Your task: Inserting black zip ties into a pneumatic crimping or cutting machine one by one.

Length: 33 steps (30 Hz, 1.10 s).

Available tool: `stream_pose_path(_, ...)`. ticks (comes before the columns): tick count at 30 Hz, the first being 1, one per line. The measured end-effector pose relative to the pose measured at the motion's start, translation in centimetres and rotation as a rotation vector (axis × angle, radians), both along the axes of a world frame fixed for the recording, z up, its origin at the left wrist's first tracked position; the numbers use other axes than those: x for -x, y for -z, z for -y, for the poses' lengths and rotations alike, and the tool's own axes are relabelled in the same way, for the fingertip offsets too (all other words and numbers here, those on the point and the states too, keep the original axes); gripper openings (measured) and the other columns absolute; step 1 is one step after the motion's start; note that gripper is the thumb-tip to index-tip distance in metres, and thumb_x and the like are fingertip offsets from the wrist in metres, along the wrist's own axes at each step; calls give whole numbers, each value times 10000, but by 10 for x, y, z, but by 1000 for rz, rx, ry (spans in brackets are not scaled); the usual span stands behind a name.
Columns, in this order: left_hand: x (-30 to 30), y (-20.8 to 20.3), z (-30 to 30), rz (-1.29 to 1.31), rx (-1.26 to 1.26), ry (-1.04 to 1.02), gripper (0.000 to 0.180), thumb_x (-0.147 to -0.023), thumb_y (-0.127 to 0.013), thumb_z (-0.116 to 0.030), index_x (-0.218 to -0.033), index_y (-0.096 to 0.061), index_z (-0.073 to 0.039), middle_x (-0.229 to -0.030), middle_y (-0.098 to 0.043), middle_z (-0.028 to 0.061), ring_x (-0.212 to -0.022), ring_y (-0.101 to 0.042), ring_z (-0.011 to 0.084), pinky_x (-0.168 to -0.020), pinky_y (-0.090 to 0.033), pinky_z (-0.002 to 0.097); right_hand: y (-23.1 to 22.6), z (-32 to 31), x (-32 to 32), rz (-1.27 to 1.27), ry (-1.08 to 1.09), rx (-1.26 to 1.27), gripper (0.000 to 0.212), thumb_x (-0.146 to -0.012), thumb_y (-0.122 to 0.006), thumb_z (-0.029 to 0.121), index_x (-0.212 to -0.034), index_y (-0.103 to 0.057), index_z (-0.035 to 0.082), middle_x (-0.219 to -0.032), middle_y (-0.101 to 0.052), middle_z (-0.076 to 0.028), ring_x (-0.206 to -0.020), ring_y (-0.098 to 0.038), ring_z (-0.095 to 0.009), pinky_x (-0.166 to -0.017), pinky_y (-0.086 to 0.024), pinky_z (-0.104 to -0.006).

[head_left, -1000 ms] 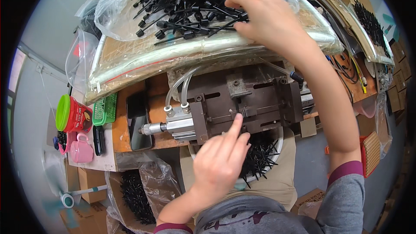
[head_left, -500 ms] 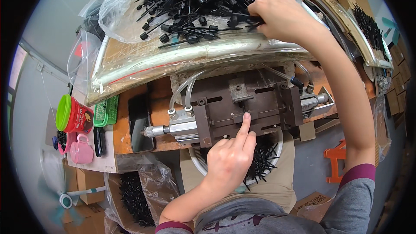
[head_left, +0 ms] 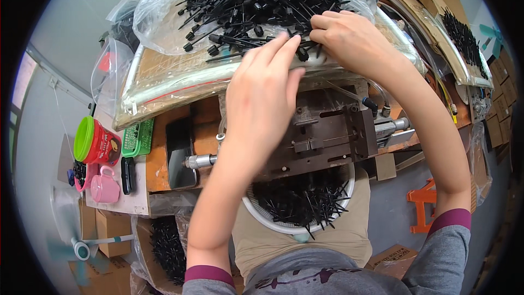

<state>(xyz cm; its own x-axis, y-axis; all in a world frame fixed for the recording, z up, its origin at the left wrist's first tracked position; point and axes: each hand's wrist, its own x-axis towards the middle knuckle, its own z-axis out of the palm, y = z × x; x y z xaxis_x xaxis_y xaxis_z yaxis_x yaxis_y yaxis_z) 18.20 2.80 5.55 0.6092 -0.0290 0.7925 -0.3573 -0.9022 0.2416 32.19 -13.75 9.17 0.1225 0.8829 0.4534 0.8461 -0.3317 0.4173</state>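
In the head view, both hands meet at the near edge of a heap of black stemmed parts (head_left: 256, 0) on a tray (head_left: 164, 68) raised behind the metal fixture (head_left: 322, 125). The left hand (head_left: 261, 87) is loosely open, thumb apart from its extended fingers, with nothing visibly held; its fingertips are just beside a part. The right hand (head_left: 346, 38) has its fingers bent together over parts, but whether it grips one I cannot tell. Picking goes best, I judge, by pinching a single stem at the heap's edge, easing it free of crossed neighbours, and keeping both hands from snagging each other. By count: two hands, one fixture, one phone (head_left: 180, 155) on the table (head_left: 157, 172), one pink mug (head_left: 105, 188), one red tub (head_left: 106, 147), and one white-rimmed basket (head_left: 264, 224) on the lap; the black parts are too tangled to count.
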Motion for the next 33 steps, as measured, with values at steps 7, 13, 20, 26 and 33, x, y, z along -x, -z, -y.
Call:
stream_pose_path(7,-23,-9,-12,-142,148,47,202,-831,-739,-109,-1025,-749,-53,-959,-710,121,-861,-688,296,-789,-542,391,-7,-6,-8,-352,80,13,279,-763,-681,31,-1031,-744,75,-950,-733,-156,-939,-700,-335,-816,-568,-439)
stream_pose_path(13,-22,-16,-32,-140,331,85,219,-863,-735,-95,-1078,-772,-76,-928,-720,46,-790,-671,107,-688,-539,280,-16,-16,-10,-308,145,111,250,-795,-696,60,-1037,-761,71,-967,-723,-137,-977,-692,-319,-846,-566,-424)
stream_pose_path(20,28,-26,-42,-107,639,92,282,-836,-758,-73,-1117,-766,-63,-994,-678,63,-922,-670,136,-722,-568,263,-15,-6,-9,-430,195,-49,178,-855,-697,124,-1000,-721,23,-1069,-675,-117,-1079,-646,-307,-913,-527,-406)
stream_pose_path(26,101,1,10,-239,314,177,344,-735,-827,15,-1068,-765,-41,-993,-668,96,-905,-676,185,-731,-563,305,-6,19,-7,-577,54,-289,182,-900,-645,22,-1080,-646,0,-928,-702,-115,-791,-658,-213,-729,-513,-325)
stream_pose_path(33,123,80,56,-412,21,99,262,-748,-821,-96,-978,-718,-27,-1282,-675,139,-650,-670,168,-604,-536,271,5,41,42,-351,-53,-448,211,-847,-643,-49,-1042,-684,19,-948,-699,-108,-812,-673,-264,-715,-526,-344)
